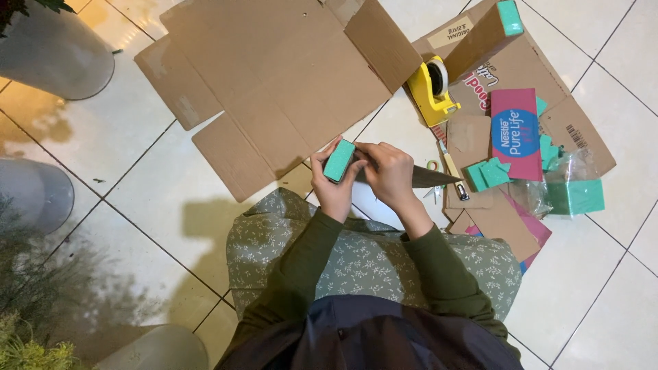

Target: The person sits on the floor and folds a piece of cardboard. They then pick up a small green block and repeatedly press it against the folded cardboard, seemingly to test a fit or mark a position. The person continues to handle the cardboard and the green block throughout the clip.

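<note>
Over the tiled floor (164, 199), just above the lap, left hand (334, 188) is clamped on a green foam block (339, 161) while right hand (388, 171) pinches its end, and it looks light, crumbly stuff, so best gripped gently by the flat sides.

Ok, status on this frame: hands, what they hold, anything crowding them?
Left hand grips green foam block. Right hand at the block, pointed brown cardboard cone beside it. Flattened cardboard box just ahead, yellow tape dispenser apart.
</note>
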